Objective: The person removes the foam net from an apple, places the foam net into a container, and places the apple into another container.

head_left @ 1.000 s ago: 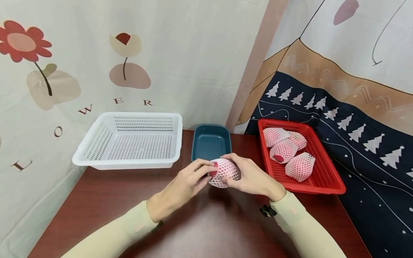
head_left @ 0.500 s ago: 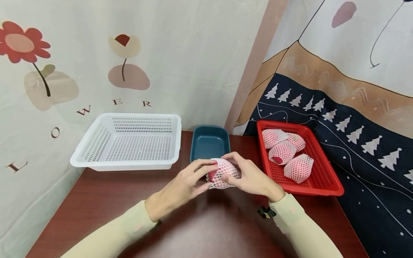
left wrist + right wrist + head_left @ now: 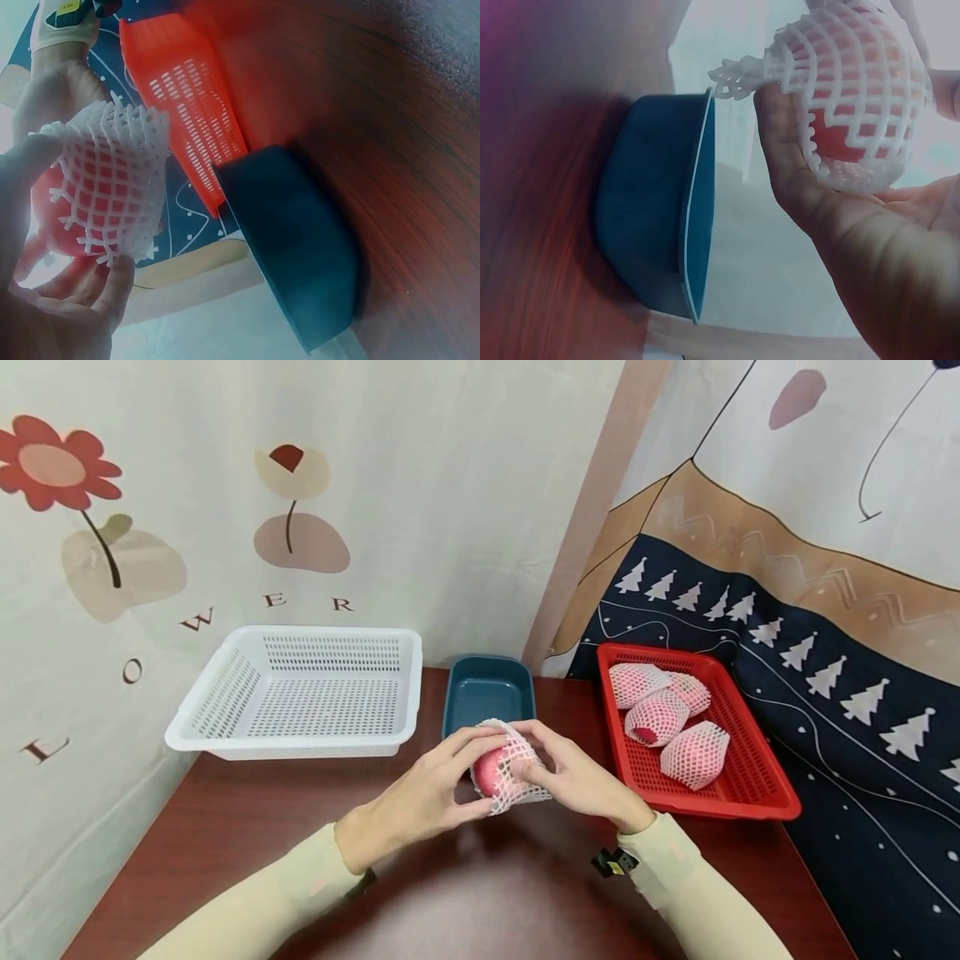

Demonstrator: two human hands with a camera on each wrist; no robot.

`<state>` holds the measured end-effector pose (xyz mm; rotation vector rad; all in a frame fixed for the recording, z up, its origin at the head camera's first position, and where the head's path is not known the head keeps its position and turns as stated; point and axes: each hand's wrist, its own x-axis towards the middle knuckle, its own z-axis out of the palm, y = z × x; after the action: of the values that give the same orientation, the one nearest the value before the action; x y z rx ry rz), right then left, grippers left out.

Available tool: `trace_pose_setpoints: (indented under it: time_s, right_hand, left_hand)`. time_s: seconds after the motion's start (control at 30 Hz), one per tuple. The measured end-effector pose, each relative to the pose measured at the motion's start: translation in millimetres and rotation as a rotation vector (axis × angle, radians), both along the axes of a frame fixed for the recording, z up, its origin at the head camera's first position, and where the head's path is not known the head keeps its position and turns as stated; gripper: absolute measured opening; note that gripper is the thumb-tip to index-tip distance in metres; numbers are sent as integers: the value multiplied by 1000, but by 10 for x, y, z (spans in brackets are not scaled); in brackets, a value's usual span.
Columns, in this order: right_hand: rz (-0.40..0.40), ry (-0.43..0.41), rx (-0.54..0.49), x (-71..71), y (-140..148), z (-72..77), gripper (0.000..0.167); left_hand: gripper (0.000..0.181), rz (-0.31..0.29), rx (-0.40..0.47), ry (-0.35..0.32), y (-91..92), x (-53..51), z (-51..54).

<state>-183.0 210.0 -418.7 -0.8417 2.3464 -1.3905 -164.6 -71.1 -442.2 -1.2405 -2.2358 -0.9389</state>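
A red apple (image 3: 489,770) sits partly inside a white foam net (image 3: 521,781), held above the table. My left hand (image 3: 431,785) pinches the net's open edge, with fingers at its top and thumb at its bottom. The apple's bare red side faces this hand. From the other side my right hand (image 3: 573,772) grips the apple through the net. In the left wrist view the foam net (image 3: 112,176) is bunched back over the apple (image 3: 56,214). In the right wrist view the net's gathered end (image 3: 742,77) sticks out past my hand.
Just behind the hands stands a small dark blue bin (image 3: 491,697). A white perforated basket (image 3: 322,747) stands at the left. The red basket (image 3: 757,760) at the right holds several netted fruits (image 3: 695,755). Printed curtains (image 3: 450,510) hang behind the brown table (image 3: 480,893).
The foam net has slid back toward the right, so more of the apple's red side shows. My left fingers and thumb have spread further apart at the net's edge.
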Motion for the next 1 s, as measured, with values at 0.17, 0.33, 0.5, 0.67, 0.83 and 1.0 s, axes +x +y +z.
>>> trace_pose_setpoints:
  time_s: [0.17, 0.33, 0.5, 0.67, 0.83, 1.0]
  right_hand:
    - [5, -5, -26, 17, -24, -11, 64]
    - [-26, 124, 35, 68, -30, 8, 68]
    - [-62, 292, 93, 133, -25, 66, 72]
    - [-60, 456, 107, 147, -9, 85, 72]
    - [-55, 596, 81, 137, 11, 100, 68]
    - [-69, 635, 27, 120, 1, 82, 49]
  left_hand:
    - [85, 21, 7, -32, -13, 29, 7]
    - [84, 69, 24, -59, -21, 51, 15]
    - [80, 119, 25, -95, -34, 58, 26]
    - [78, 157, 38, -87, -53, 42, 19]
    - [76, 180, 44, -106, -70, 44, 22]
    - [72, 178, 57, -134, -81, 42, 15]
